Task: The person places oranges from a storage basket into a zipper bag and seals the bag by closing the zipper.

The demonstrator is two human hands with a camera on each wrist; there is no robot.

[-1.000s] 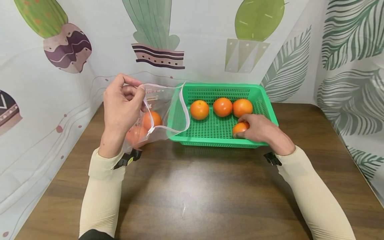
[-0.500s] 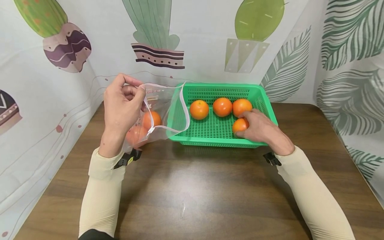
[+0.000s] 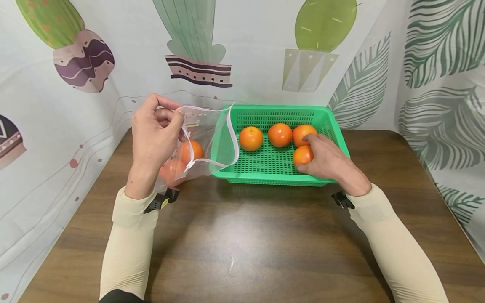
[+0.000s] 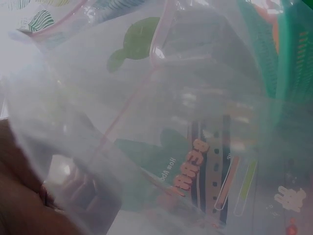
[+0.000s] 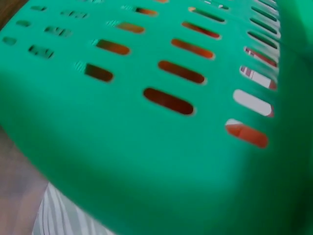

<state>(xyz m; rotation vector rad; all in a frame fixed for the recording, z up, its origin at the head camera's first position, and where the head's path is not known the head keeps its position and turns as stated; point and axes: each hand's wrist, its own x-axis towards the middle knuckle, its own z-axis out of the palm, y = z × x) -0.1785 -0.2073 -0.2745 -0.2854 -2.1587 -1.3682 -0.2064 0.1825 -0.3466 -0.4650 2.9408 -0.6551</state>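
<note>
In the head view my left hand (image 3: 153,130) pinches the rim of a clear zip bag (image 3: 212,139) between thumb and forefinger. The bag's mouth gapes toward the basket, and two oranges (image 3: 191,152) lie inside it. Printed lettering on the bag (image 4: 186,166) shows in the left wrist view. My right hand (image 3: 327,158) reaches into a green basket (image 3: 280,179), thumb and fingers curved around the front-right orange (image 3: 302,155). Its fingertips lie close against the orange behind (image 3: 304,134). The basket wall (image 5: 127,142) hides the right hand's grip in the right wrist view.
Two more oranges, a left one (image 3: 251,139) and a middle one (image 3: 280,135), sit in the basket. The brown wooden table (image 3: 235,244) extends in front. A patterned cloth (image 3: 257,50) hangs right behind the basket.
My right hand has shifted slightly back, its fingers spread wider around the front-right orange. That orange has moved a little toward the back of the basket. The left hand and bag stay put.
</note>
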